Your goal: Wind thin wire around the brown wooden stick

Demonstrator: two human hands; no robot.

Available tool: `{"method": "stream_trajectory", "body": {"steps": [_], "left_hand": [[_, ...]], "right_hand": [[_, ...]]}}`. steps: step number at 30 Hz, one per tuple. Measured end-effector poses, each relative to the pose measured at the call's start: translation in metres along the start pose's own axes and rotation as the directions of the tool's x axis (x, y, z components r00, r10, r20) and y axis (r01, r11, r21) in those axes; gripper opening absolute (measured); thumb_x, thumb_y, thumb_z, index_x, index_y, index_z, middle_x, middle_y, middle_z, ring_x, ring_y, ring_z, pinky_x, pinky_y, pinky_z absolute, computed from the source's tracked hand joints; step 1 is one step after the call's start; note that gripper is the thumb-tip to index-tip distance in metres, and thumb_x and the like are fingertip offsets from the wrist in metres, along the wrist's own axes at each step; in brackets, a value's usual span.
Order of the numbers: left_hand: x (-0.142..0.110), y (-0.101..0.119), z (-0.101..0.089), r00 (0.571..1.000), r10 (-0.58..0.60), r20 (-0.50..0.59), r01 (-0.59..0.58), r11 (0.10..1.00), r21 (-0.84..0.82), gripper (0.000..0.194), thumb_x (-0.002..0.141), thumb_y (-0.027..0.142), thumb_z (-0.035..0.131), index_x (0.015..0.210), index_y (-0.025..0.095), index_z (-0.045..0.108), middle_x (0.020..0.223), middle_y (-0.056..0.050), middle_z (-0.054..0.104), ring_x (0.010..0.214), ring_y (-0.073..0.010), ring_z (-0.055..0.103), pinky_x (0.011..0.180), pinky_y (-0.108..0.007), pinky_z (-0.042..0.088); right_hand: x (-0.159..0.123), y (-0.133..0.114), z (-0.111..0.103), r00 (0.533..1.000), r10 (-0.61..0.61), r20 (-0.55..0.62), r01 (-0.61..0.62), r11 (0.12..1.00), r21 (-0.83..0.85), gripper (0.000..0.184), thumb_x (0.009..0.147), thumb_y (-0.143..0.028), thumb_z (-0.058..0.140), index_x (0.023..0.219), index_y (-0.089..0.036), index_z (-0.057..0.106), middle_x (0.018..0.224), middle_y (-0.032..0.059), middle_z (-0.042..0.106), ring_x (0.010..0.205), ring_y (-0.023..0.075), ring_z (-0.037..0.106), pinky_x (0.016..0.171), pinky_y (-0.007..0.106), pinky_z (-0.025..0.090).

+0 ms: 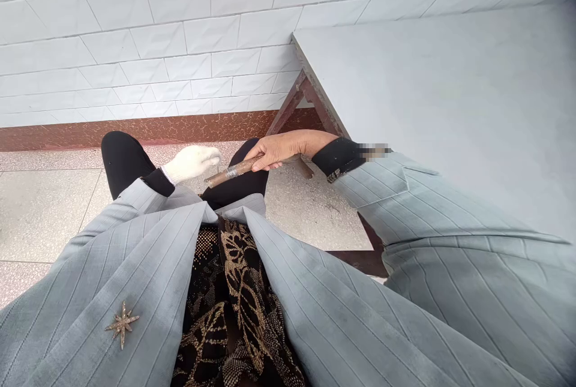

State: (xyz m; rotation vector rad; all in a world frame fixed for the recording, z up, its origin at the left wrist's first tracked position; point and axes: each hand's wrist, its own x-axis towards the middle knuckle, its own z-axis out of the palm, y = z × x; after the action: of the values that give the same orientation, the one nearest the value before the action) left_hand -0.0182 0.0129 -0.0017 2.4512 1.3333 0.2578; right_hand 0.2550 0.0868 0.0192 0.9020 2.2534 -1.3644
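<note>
My right hand (272,150), bare, is wrapped around a brown wooden stick (216,180) that slants over my lap. Thin silvery wire (231,172) is wound around the stick just beyond my fingers. My left hand (193,163) wears a white glove and hovers by the stick's free end, apart from it. Its fingers are bent and pressed together in a pinch. A faint thin strand shows near those fingertips, but what they hold is too small to make out.
To the right stands a table with a pale top (432,99) and reddish-brown wooden legs (288,102). A white tiled wall (180,27) with a brown skirting band (180,129) is ahead. Speckled floor tiles (45,207) lie below. A short brown rod end (305,168) shows beneath my right wrist.
</note>
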Motion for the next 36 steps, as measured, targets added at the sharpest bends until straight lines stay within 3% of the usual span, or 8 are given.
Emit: {"method": "stream_trajectory", "body": {"steps": [3, 7, 11, 16, 23, 27, 32, 36], "left_hand": [[0.001, -0.008, 0.007, 0.998, 0.045, -0.05, -0.055, 0.972, -0.226, 0.031, 0.101, 0.038, 0.046, 0.103, 0.017, 0.07, 0.098, -0.006, 0.073, 0.092, -0.0192, 0.065, 0.088, -0.034, 0.049], [0.0, -0.015, 0.025, 0.996, 0.036, -0.088, -0.081, 0.798, -0.598, 0.04, 0.102, 0.05, 0.049, 0.102, 0.015, 0.068, 0.081, -0.003, 0.065, 0.068, -0.0126, 0.054, 0.067, -0.026, 0.044], [-0.002, -0.016, 0.037, 1.0, 0.018, -0.011, -0.02, 0.703, -0.711, 0.045, 0.1, 0.056, 0.054, 0.095, 0.014, 0.068, 0.065, 0.003, 0.051, 0.056, -0.009, 0.039, 0.057, -0.024, 0.034], [-0.004, -0.015, 0.044, 0.987, 0.018, 0.162, 0.101, 0.712, -0.695, 0.038, 0.098, 0.049, 0.056, 0.093, 0.013, 0.069, 0.058, 0.005, 0.044, 0.054, -0.0091, 0.039, 0.054, -0.023, 0.031], [-0.007, -0.008, 0.039, 0.981, 0.047, 0.191, 0.073, 0.814, -0.577, 0.035, 0.099, 0.041, 0.052, 0.092, 0.014, 0.073, 0.073, -0.002, 0.065, 0.065, -0.0118, 0.056, 0.066, -0.026, 0.046], [-0.005, -0.002, 0.028, 0.978, 0.114, 0.173, -0.029, 0.903, -0.43, 0.034, 0.1, 0.035, 0.047, 0.091, 0.015, 0.073, 0.09, -0.004, 0.075, 0.083, -0.0151, 0.066, 0.085, -0.029, 0.051], [-0.004, 0.001, 0.019, 0.995, 0.06, 0.075, -0.034, 0.948, -0.317, 0.037, 0.1, 0.04, 0.045, 0.089, 0.016, 0.071, 0.09, -0.004, 0.074, 0.087, -0.0187, 0.067, 0.089, -0.033, 0.051], [-0.005, -0.005, 0.016, 1.0, 0.001, 0.003, 0.0, 0.944, -0.331, 0.037, 0.099, 0.043, 0.045, 0.088, 0.016, 0.069, 0.089, -0.004, 0.073, 0.086, -0.0186, 0.065, 0.086, -0.034, 0.051]], "right_hand": [[-0.007, -0.006, 0.0, 0.992, -0.118, 0.047, 0.115, 0.991, 0.067, 0.043, 0.088, -0.052, 0.076, 0.111, -0.016, 0.076, 0.065, -0.0036, 0.056, 0.057, 0.0098, 0.047, 0.061, 0.028, 0.04], [-0.014, -0.013, 0.0, 0.94, -0.256, -0.228, 0.297, 0.94, 0.168, 0.032, 0.093, -0.05, 0.073, 0.104, -0.02, 0.073, 0.066, -0.0038, 0.055, 0.056, 0.0084, 0.045, 0.059, 0.026, 0.038], [-0.011, -0.014, 0.0, 0.856, -0.175, -0.486, 0.32, 0.919, 0.232, 0.024, 0.097, -0.043, 0.071, 0.095, -0.02, 0.066, 0.066, -0.0029, 0.054, 0.055, 0.0082, 0.043, 0.057, 0.026, 0.037], [-0.006, -0.012, 0.001, 0.826, -0.029, -0.562, 0.224, 0.933, 0.282, 0.024, 0.097, -0.037, 0.072, 0.084, -0.019, 0.062, 0.066, -0.0013, 0.056, 0.053, 0.0083, 0.043, 0.055, 0.026, 0.037], [0.004, -0.005, -0.003, 0.807, 0.112, -0.58, 0.01, 0.979, 0.203, 0.014, 0.096, -0.031, 0.073, 0.094, -0.017, 0.072, 0.067, 0.0004, 0.059, 0.052, 0.0094, 0.048, 0.055, 0.027, 0.041], [0.008, -0.002, -0.003, 0.813, 0.17, -0.558, -0.134, 0.985, 0.104, 0.026, 0.095, -0.031, 0.073, 0.117, -0.016, 0.076, 0.07, 0.001, 0.062, 0.055, 0.0103, 0.051, 0.057, 0.027, 0.042], [0.005, -0.002, -0.002, 0.881, 0.176, -0.439, -0.208, 0.978, -0.025, 0.039, 0.095, -0.034, 0.072, 0.13, -0.015, 0.075, 0.077, 0.0043, 0.066, 0.064, 0.0141, 0.057, 0.061, 0.029, 0.044], [0.003, 0.003, -0.002, 0.949, 0.13, -0.287, -0.167, 0.98, -0.108, 0.042, 0.095, -0.04, 0.072, 0.13, -0.017, 0.075, 0.074, 0.0034, 0.064, 0.064, 0.0143, 0.056, 0.061, 0.029, 0.043]]}}
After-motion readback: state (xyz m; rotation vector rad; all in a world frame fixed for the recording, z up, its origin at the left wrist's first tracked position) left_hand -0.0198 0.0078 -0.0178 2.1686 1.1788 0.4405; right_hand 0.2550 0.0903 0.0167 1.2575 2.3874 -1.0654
